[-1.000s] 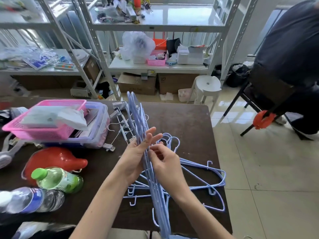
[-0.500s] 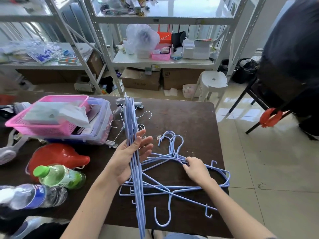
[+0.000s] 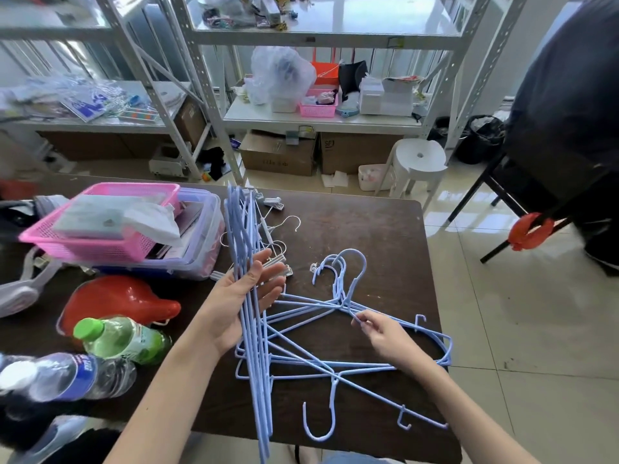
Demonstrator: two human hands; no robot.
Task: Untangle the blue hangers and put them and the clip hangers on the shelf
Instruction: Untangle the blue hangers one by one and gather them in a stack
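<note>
Brown table (image 3: pixel 368 236): blue hangers (image 3: pixel 348 293), clip hangers (image 3: pixel 272 205), green bottle (image 3: pixel 124 339)

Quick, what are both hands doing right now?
Left hand: open, fingers straight, a bundle of blue hangers lying across its palm.
Right hand: closed, pinching the wire of one blue hanger in the pile.

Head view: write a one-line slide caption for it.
Left hand supports a bundle of blue hangers while the right hand pinches a wire of the tangled blue hangers on the table.
</note>
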